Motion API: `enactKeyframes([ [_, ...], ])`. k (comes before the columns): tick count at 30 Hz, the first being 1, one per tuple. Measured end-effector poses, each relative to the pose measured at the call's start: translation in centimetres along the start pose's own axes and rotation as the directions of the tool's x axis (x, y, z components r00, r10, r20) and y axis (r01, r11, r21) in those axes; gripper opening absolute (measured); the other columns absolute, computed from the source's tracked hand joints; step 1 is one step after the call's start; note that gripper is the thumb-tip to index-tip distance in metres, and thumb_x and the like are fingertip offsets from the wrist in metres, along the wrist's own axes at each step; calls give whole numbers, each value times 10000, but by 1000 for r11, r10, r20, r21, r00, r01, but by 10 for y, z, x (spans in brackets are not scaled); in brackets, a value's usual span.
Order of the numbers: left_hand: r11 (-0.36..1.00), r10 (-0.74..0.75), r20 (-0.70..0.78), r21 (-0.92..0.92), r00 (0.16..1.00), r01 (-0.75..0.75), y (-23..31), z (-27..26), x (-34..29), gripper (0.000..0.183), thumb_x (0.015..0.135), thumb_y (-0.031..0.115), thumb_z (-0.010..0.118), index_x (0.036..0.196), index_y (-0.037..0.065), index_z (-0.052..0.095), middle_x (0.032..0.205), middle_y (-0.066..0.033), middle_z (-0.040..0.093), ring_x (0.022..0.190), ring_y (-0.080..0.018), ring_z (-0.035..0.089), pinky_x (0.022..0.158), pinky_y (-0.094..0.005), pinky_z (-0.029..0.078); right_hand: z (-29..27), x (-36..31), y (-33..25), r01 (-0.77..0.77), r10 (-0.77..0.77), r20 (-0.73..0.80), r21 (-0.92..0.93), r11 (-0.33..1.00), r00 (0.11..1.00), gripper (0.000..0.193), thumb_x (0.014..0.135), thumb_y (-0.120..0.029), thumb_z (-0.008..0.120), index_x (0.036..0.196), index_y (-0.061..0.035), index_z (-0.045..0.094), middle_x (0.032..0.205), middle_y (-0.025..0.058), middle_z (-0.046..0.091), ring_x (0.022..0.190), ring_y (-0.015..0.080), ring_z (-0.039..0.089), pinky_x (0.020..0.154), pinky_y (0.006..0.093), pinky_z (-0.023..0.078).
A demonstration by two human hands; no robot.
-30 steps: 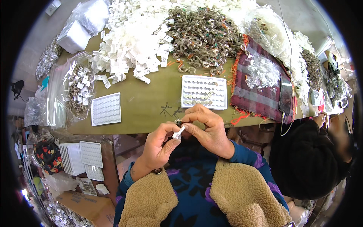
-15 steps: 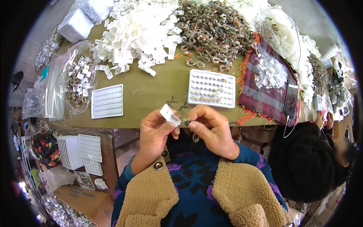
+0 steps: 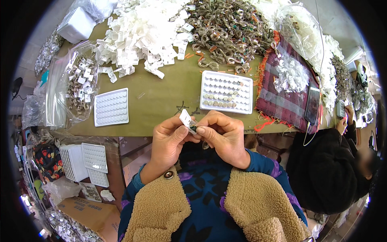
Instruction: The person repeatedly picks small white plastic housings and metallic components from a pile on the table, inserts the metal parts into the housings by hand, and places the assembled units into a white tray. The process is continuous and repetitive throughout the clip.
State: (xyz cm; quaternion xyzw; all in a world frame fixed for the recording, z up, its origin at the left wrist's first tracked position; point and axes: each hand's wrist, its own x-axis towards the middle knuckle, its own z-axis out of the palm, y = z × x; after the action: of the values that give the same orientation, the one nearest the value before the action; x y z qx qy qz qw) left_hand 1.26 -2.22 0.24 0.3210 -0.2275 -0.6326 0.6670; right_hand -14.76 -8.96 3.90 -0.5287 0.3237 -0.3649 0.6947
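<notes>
In front of my chest, at the table's near edge, my left hand (image 3: 169, 136) pinches a small white plastic case (image 3: 186, 117) that stands open. My right hand (image 3: 223, 137) is closed on a small dark green part (image 3: 192, 128), like a little circuit board, pressed against the inside of the case. A bit of coiled cable (image 3: 206, 145) hangs beneath my right fingers. The two hands touch or nearly touch at the fingertips. Just beyond them lies a white tray (image 3: 246, 94) with rows of round wells, some holding small round metal discs.
White cases (image 3: 141, 36) are heaped at the back, beside a heap of coiled cables (image 3: 229, 32). An empty-looking white tray (image 3: 111, 107) and a plastic bag (image 3: 56, 97) lie left. A plaid cloth (image 3: 278, 103) carries a phone (image 3: 312, 103). A co-worker (image 3: 326, 173) sits at right.
My right hand has moved left to meet the white case, bringing the dark green part from just beside the case into it. The case now stands more upright in my left hand.
</notes>
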Motion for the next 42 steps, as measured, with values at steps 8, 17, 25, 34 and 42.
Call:
enactKeyframes([
  [8, 997, -43, -135, -77, 990, 33, -5, 4, -3, 220, 969, 68, 617, 1159, -42, 632, 1050, -114, 692, 924, -176, 686, 795, -301, 603, -2, 4, 9, 462, -436, 174, -491, 738, 883, 230, 739, 3, 777, 952, 13, 691, 794, 83, 602, 657, 220, 551, 606, 316, 433],
  [17, 982, 90, -140, 177, 986, -64, -10, 13, -6, 201, 935, 48, 665, 1120, -31, 650, 1064, -91, 698, 943, -145, 655, 881, -283, 524, -5, 12, 17, 689, -683, 327, -631, 356, 653, 283, 678, 29, 766, 939, -1, 659, 787, 62, 571, 621, 237, 512, 610, 340, 437],
  [25, 988, 155, -144, 41, 977, -150, -7, 14, -10, 224, 866, 35, 746, 1053, -11, 631, 1045, -91, 690, 872, -130, 647, 771, -254, 517, -6, -14, 4, 261, -237, 112, -317, 912, 965, 231, 813, 110, 692, 1019, 48, 607, 1008, 92, 584, 771, 132, 602, 711, 252, 506],
  [34, 931, 130, -63, 350, 990, -100, -5, 11, -14, 214, 878, 4, 714, 1056, 10, 595, 1126, -127, 676, 834, -121, 647, 668, -233, 537, -15, -17, 9, 233, -196, 132, -397, 888, 972, 74, 841, 39, 679, 871, 6, 619, 844, 59, 583, 662, 106, 498, 568, 251, 405],
  [42, 922, -69, 98, 387, 993, 26, 16, 7, -21, 196, 866, -25, 725, 1011, -7, 594, 1033, -108, 692, 841, -114, 660, 728, -259, 554, -24, -19, -3, 298, -114, 381, -470, 831, 918, 94, 844, -7, 678, 901, 18, 607, 819, 204, 600, 735, 389, 602, 634, 405, 480],
])
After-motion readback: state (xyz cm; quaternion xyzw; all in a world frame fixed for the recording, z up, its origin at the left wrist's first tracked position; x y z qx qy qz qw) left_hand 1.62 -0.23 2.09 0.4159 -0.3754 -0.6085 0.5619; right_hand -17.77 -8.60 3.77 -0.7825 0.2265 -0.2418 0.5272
